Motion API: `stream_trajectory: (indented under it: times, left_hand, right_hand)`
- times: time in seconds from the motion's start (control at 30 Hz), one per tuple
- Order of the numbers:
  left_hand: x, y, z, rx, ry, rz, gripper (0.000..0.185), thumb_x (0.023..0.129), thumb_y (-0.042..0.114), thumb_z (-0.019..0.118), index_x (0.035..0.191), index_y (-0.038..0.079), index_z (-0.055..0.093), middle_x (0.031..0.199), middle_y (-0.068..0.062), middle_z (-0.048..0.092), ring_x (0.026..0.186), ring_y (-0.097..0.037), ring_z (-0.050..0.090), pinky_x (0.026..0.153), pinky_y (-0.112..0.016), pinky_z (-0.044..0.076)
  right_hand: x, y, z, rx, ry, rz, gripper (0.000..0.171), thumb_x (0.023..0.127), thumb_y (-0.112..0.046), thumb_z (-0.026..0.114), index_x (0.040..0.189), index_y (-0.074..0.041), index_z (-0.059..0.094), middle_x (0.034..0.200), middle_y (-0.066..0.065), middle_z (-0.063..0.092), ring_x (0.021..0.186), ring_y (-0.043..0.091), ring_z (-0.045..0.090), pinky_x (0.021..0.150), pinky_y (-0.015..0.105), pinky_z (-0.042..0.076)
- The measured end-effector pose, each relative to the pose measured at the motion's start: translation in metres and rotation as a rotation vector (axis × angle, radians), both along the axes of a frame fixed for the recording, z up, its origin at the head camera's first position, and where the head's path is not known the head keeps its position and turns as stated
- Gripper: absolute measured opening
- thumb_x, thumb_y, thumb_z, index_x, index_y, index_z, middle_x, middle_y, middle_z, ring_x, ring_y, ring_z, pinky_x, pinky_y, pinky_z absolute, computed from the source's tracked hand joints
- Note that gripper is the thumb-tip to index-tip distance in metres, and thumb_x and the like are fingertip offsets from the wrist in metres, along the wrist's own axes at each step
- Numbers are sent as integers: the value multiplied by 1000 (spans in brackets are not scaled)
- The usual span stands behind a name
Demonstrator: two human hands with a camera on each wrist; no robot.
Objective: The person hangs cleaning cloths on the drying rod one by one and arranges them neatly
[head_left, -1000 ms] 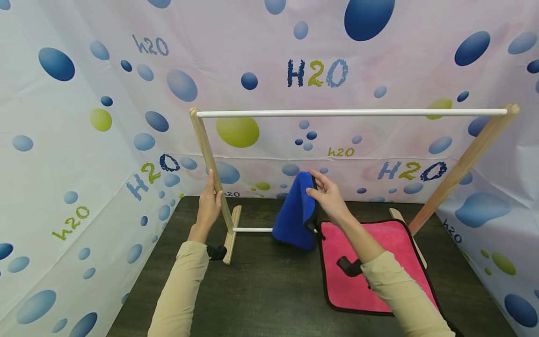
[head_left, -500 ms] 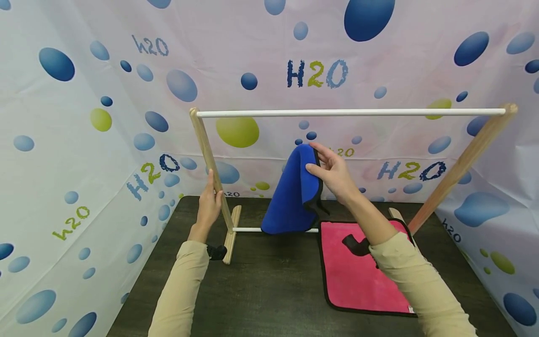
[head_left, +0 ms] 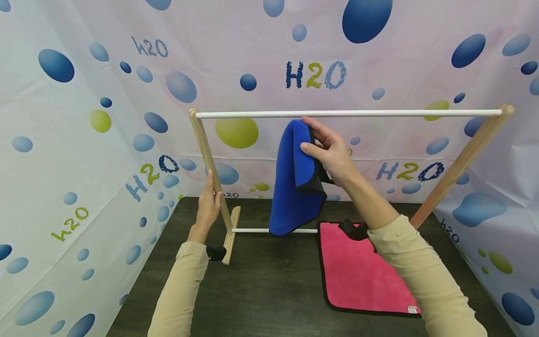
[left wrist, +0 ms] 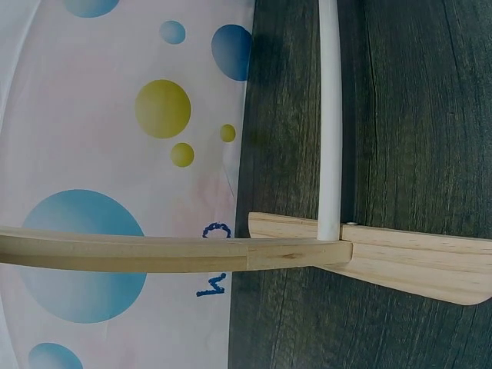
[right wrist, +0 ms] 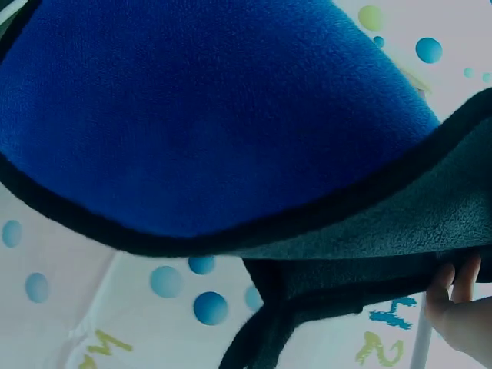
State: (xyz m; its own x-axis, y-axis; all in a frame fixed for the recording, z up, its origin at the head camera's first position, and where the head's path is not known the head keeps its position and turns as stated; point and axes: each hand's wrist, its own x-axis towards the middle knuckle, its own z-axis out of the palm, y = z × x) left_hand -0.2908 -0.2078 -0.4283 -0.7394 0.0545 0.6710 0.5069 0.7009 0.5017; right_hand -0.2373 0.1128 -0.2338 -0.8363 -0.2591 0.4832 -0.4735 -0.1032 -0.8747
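My right hand (head_left: pixel 326 150) pinches a blue cloth with black trim (head_left: pixel 294 187) near its top and holds it up just under the white top rail (head_left: pixel 379 113) of a wooden rack. The cloth hangs down to the rack's low white bar (head_left: pixel 250 230). The blue cloth (right wrist: pixel 215 115) fills the right wrist view, with fingertips (right wrist: pixel 457 288) at its lower right. My left hand (head_left: pixel 209 202) holds the rack's left wooden post (head_left: pixel 208 164) low down. The left wrist view shows that post (left wrist: pixel 154 254), the rack's foot (left wrist: pixel 415 257) and the low bar (left wrist: pixel 330 115), not the hand.
A pink cloth with black trim (head_left: pixel 362 276) lies flat on the dark table (head_left: pixel 261 290) at the right. The rack's right post (head_left: pixel 459 166) leans up at the right. A bubble-printed backdrop (head_left: pixel 84 117) closes in the back and both sides.
My right hand has lifted the blue cloth from near the table up to just below the top rail. The left hand has stayed on the post.
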Motion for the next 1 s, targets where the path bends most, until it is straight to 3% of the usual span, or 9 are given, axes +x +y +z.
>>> stream_trajectory:
  times: [0.37, 0.53, 0.67, 0.77, 1.0]
  left_hand:
    - [-1, -2, 1, -10, 8, 7, 70, 87, -7, 53, 146, 5, 16, 124, -33, 44, 101, -45, 53, 73, -50, 50]
    - [-1, -3, 2, -7, 7, 8, 69, 87, -7, 53, 145, 4, 17, 126, -33, 43, 103, -45, 52, 74, -50, 49]
    - [-1, -4, 2, -12, 11, 10, 70, 87, -6, 53, 146, 5, 16, 125, -33, 44, 102, -45, 53, 74, -50, 49]
    - [0, -4, 2, -8, 25, 8, 71, 87, -7, 53, 146, 6, 16, 124, -34, 44, 101, -46, 53, 73, -51, 49]
    - [-2, -3, -1, -3, 28, -3, 70, 86, -8, 54, 145, 4, 18, 126, -33, 43, 105, -46, 51, 77, -50, 49]
  right_hand:
    - [-17, -9, 43, -162, 150, 52, 47, 87, 5, 46, 134, 5, 40, 123, 4, 55, 110, 19, 52, 93, 29, 44]
    - [-30, -13, 68, -305, 165, 70, 36, 87, 5, 45, 120, -4, 57, 116, 7, 57, 109, 22, 50, 94, 31, 41]
    - [-41, -15, 83, -403, 140, 82, 31, 88, 4, 44, 106, -9, 64, 109, 7, 58, 103, 21, 50, 87, 27, 43]
    - [-49, -14, 89, -441, 85, 90, 29, 89, 4, 42, 105, -7, 64, 110, 9, 56, 103, 20, 50, 86, 27, 43]
    - [-66, -5, 88, -466, -18, 10, 27, 90, 3, 43, 103, -7, 64, 111, 9, 56, 101, 19, 51, 86, 24, 42]
